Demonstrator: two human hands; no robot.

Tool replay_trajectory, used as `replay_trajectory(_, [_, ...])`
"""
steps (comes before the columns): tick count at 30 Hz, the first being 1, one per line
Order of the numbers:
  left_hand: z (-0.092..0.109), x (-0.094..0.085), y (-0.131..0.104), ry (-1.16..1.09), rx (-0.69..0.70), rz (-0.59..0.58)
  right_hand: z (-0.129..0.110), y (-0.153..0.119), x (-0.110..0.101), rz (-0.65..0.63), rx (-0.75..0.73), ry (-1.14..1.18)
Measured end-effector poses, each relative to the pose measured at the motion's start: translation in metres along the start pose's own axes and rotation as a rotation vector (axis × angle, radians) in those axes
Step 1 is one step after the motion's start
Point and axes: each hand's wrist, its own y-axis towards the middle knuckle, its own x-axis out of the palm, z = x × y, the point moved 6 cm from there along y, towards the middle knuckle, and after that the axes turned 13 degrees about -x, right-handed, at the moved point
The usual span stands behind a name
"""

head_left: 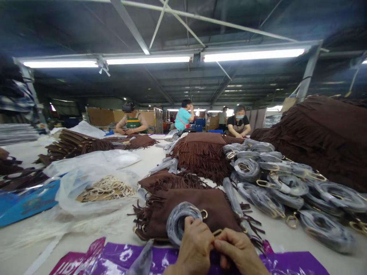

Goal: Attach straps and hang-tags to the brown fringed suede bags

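A brown fringed bag (200, 202) lies flat in front of me, with a coiled strap wrapped in clear plastic (174, 225) on top of it. My left hand (195, 244) is closed at the coil's right edge, its fingers bent over the strap. Close beside it, my right hand (236, 248) pinches a gold metal clasp (217, 232) between thumb and finger. Another gold clasp (204, 214) shows above my left hand. Beneath the bag and my wrists lies purple plastic packaging (295, 263).
Wrapped strap coils (246, 168) with gold clasps are heaped at right, before a large brown pile (323, 133). More fringed bags (200, 152) are stacked ahead. A clear plastic bag (69, 191) holding tags with cords (107, 189) is at left. Several people work beyond the table.
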Motion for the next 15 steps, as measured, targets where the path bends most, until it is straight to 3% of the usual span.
replay_trajectory(5, [0.004,-0.01,0.005,0.052,-0.104,-0.254,-0.013,0.0,0.001,0.027,-0.021,-0.025])
replay_trajectory(10, [-0.003,-0.05,0.005,0.073,-0.129,-0.378,-0.015,0.0,-0.003,0.074,-0.056,-0.043])
replay_trajectory(12, [-0.012,-0.061,0.003,0.195,-0.133,-0.425,-0.019,-0.002,-0.006,0.095,-0.11,-0.153])
replay_trajectory(15, [-0.022,-0.061,0.0,0.354,-0.054,-0.509,-0.036,-0.006,-0.013,0.128,-0.296,-0.426])
